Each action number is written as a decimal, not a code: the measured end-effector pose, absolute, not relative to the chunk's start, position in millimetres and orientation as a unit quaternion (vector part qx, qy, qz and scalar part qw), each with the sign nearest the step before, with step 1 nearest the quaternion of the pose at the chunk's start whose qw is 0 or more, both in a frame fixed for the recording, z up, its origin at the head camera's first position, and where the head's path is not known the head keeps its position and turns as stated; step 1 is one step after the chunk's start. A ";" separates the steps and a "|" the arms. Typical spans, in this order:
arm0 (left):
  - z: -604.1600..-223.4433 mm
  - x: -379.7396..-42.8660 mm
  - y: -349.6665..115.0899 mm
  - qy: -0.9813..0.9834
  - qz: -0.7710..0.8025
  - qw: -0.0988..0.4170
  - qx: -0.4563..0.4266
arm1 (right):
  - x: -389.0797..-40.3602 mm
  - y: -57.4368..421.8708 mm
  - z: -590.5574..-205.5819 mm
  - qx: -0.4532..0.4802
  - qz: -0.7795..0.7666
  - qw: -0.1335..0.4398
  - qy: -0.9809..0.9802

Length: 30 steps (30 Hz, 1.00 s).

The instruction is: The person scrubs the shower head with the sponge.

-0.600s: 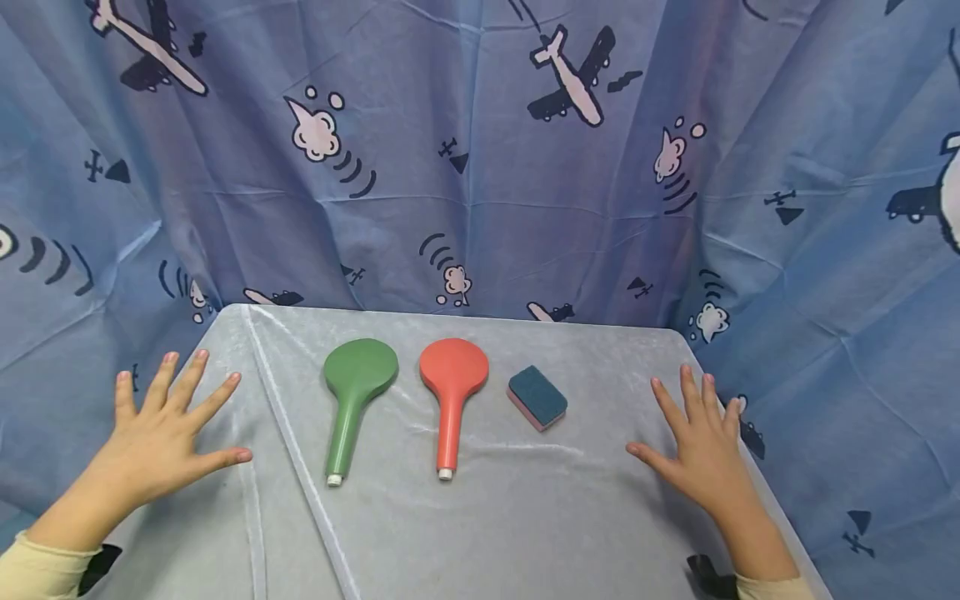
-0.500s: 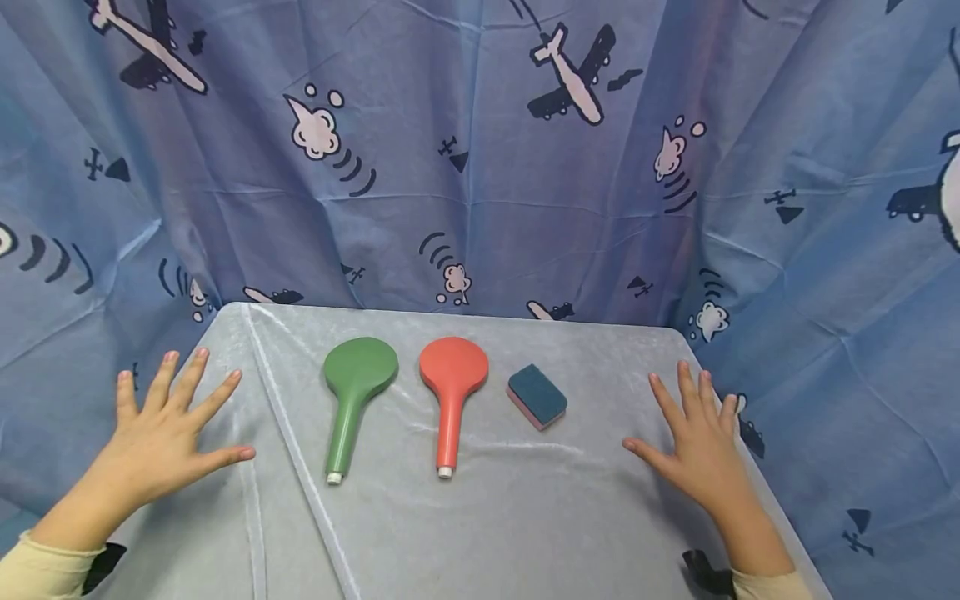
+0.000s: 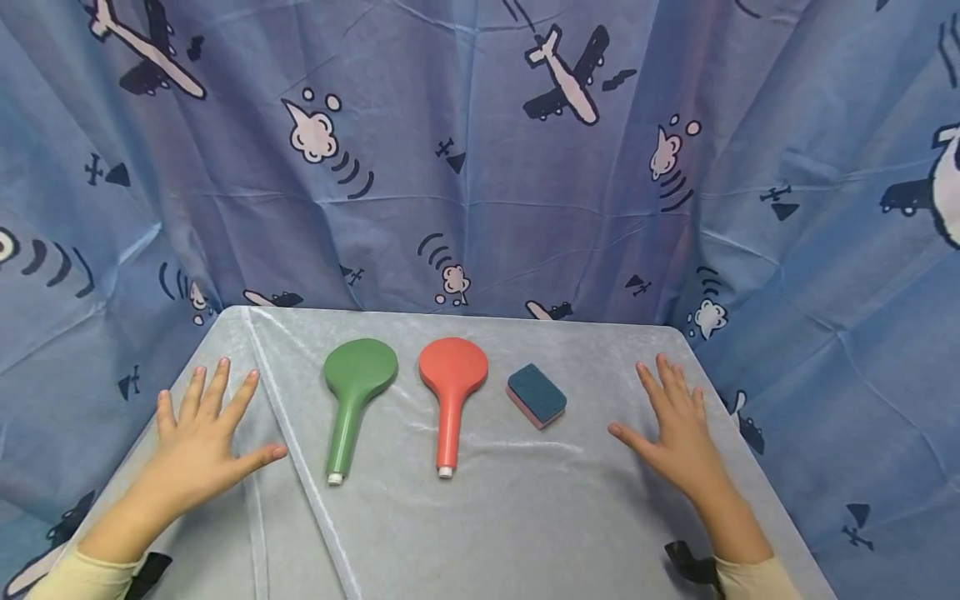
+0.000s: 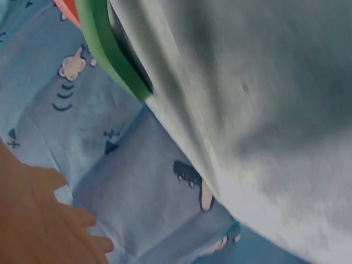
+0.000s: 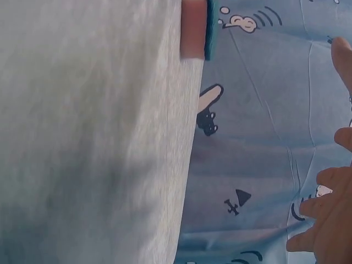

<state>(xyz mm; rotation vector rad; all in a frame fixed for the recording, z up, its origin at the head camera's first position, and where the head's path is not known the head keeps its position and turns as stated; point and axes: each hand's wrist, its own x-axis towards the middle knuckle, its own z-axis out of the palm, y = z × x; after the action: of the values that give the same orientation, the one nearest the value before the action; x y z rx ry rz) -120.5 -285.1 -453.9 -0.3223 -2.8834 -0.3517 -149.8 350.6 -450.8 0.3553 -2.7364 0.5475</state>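
My left hand (image 3: pixel 197 450) is held over the left side of the table, fingers spread and holding nothing. Nearest to it lies a green paddle-shaped thing (image 3: pixel 360 371) with a round head, a slim handle and a white end. A red one (image 3: pixel 453 367) of the same shape lies to its right. Further right is a sponge (image 3: pixel 537 393), dark teal on top and pink below. Over the table's right side, my right hand (image 3: pixel 678 437) has its fingers apart, clear of the sponge. The left wrist view catches the green thing's edge (image 4: pixel 104 49); the right wrist view, the sponge (image 5: pixel 193 30).
A pale grey velvety cloth (image 3: pixel 525 525) covers the table, with a raised crease (image 3: pixel 292 442) running down its left part. Behind and to both sides hangs a blue curtain (image 3: pixel 405 108) printed with planes and clouds. Black straps (image 3: pixel 690 562) show near the wrists.
Both hands have moved inward over the table, the left to the right and the right to the left. The two paddle-shaped things and the sponge stay where they were.
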 end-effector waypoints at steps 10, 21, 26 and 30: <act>-470.2 -121.5 -252.5 -0.967 -0.215 0.095 -0.098 | -159.4 335.4 -452.3 0.122 0.241 0.154 -0.950; -479.0 -126.0 -219.9 -0.947 -0.301 0.075 -0.079 | -169.7 320.9 -455.9 0.130 0.279 0.137 -0.942; -485.8 -130.2 -211.4 -0.947 -0.309 0.062 -0.068 | -175.8 312.0 -457.6 0.135 0.284 0.129 -0.940; -490.7 -136.1 -205.6 -0.943 -0.319 0.065 -0.070 | -182.3 306.0 -460.4 0.145 0.285 0.129 -0.939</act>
<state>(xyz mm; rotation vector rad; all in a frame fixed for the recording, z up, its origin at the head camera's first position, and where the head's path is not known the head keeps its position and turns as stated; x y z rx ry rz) -136.1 -205.6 -490.7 -0.2097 -2.8458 -0.9617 -182.3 306.0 -460.4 0.4204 -2.7290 0.8300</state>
